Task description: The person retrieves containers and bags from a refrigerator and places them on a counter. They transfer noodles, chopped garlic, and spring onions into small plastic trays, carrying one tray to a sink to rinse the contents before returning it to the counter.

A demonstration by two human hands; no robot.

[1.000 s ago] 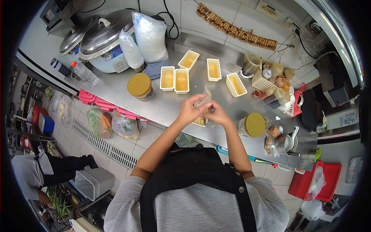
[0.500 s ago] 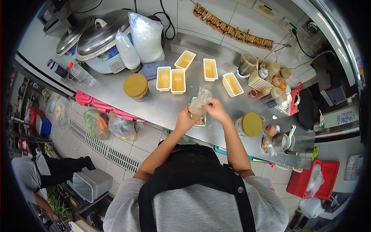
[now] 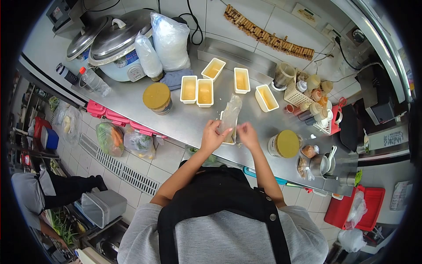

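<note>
A clear plastic bag (image 3: 231, 111) lay lengthwise over a white tub (image 3: 229, 143) on the worktop (image 3: 187, 122), pointing away from the body. The left hand (image 3: 219, 131), thumb and fingers spread, was nearer, at its left; the right hand (image 3: 245, 130) curled just right, any pinch unclear. Earlier, the bag was bunched.

**Six tubs (image 3: 205, 92), two rice cookers (image 3: 121, 70), and I lost count of the bottles**

OK so I tallied this kitchen lol. Two bare hands (image 3: 214, 135), one clear bag (image 3: 231, 112) at them. Two gold-lidded jars (image 3: 157, 97), two bulging white bags (image 3: 169, 42), one red-capped bottle (image 3: 94, 82). One grey bin (image 3: 105, 207), one other person (image 3: 28, 190). Condiment bottles (image 3: 314, 110): several, but they overlap too much to count.
</note>
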